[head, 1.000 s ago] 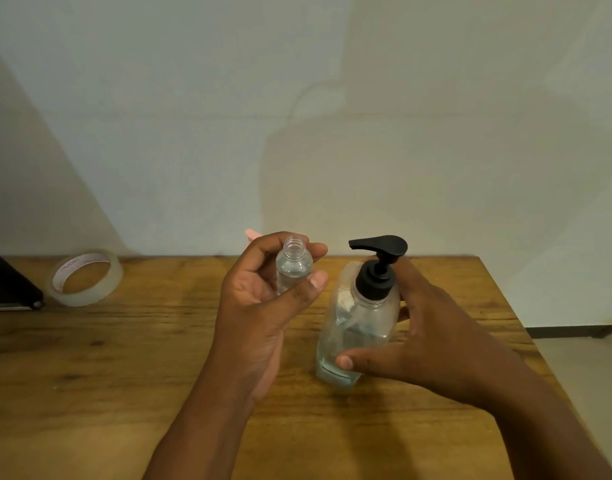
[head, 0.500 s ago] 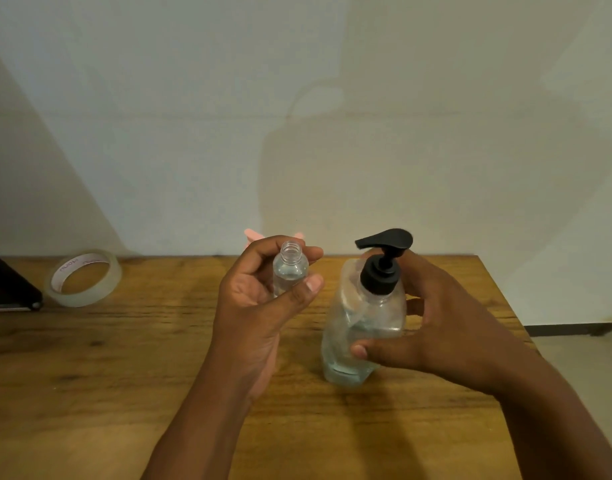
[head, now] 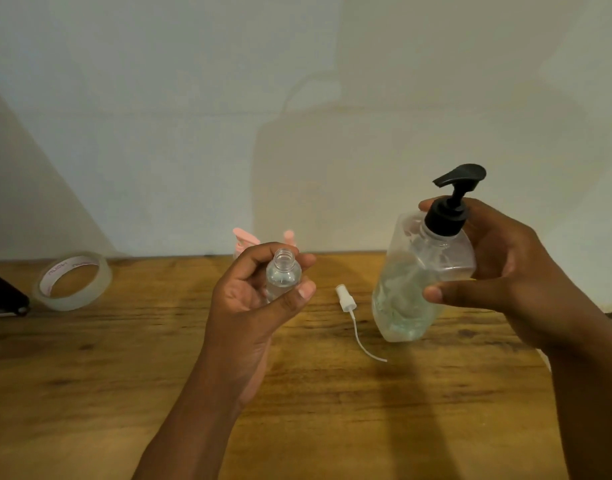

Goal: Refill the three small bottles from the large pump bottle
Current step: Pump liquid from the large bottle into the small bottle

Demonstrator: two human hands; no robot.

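Wooden table (head: 89,358): left hand (head: 249,306) pinches the uncapped small bottle (head: 283,277); right hand (head: 505,271) grips the pump bottle (head: 415,278). Align spout over neck before pumping.

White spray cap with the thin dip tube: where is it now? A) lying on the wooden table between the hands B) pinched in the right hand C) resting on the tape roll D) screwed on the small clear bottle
A: the white spray cap with its thin dip tube lies on the wooden table, while the small clear bottle in the left hand has a bare, open threaded neck.
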